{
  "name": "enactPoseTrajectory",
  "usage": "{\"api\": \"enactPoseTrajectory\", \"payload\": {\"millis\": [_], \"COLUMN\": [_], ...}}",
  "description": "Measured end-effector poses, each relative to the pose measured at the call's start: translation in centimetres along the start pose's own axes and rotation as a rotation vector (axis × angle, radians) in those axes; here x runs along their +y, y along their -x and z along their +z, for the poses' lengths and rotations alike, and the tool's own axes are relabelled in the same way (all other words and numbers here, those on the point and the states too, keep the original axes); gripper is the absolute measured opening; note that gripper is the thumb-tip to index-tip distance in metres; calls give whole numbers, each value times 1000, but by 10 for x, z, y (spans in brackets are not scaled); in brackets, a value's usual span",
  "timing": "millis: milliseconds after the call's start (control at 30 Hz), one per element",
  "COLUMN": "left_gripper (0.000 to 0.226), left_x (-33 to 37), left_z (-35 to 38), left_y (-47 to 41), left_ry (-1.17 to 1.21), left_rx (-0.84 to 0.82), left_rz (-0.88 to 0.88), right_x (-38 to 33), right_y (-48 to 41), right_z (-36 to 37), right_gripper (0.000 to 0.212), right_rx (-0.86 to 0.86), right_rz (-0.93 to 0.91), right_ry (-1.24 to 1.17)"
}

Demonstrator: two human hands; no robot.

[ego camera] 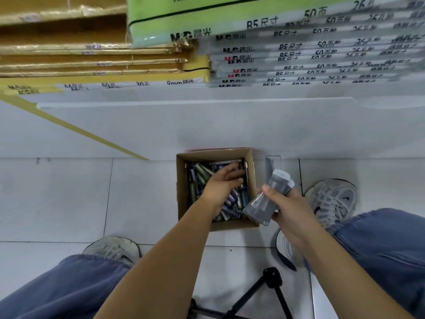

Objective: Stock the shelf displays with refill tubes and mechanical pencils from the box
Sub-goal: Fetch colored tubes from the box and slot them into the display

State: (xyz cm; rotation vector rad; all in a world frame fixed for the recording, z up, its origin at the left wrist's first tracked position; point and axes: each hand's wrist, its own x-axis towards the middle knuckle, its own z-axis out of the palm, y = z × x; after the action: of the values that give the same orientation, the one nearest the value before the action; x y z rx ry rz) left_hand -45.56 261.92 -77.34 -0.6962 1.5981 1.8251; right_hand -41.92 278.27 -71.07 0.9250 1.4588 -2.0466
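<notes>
Left hand in box, fingers curled over jumbled tubes directly beneath them. Can't tell if it's gripping. Right hand nearby, clamps packs.

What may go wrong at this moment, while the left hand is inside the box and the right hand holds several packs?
1. The right hand holds a loose fan of clear packs at the edge of the cardboard box; one might slip out.
2. The left hand reaches among piled refill tubes and could scatter some.
3. The tripod stands between the legs; rising could knock it.
</notes>
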Motion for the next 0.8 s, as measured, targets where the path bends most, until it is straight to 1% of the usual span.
{"api": "enactPoseTrajectory", "payload": {"millis": [67, 167, 333, 433, 533, 633, 733, 800], "left_gripper": [58, 60, 41, 32, 26, 28, 31, 34], "left_x": [-3, -8, -13, -12, -4, 9, 17, 18], "left_z": [3, 12, 14, 12, 3, -10, -18, -25], "left_y": [2, 4, 9, 18, 33, 57, 86, 106], "left_ry": [25, -1, -163, -170, -53, 146, 253, 300], "left_rx": [16, 23, -2, 20, 16, -43, -125, -171], "left_rz": [-10, -2, 23, 18, -1, -15, 56, 95], "right_x": [0, 0, -1, -3, -6, -10, -8, -2], "right_y": [1, 3, 5, 8, 14, 22, 33, 38], "right_z": [0, -2, -2, 0, 4, 15, 36, 49], "right_gripper": [28, 23, 22, 23, 25, 28, 30, 30], "right_rx": [-9, -15, -39, -38, -8, -74, -194, -210], "right_rz": [-7, -20, -38, -59, -131, -220, -262, -283], "right_ry": [4, 16, 63, 121, 241, 401, 371, 348]}}
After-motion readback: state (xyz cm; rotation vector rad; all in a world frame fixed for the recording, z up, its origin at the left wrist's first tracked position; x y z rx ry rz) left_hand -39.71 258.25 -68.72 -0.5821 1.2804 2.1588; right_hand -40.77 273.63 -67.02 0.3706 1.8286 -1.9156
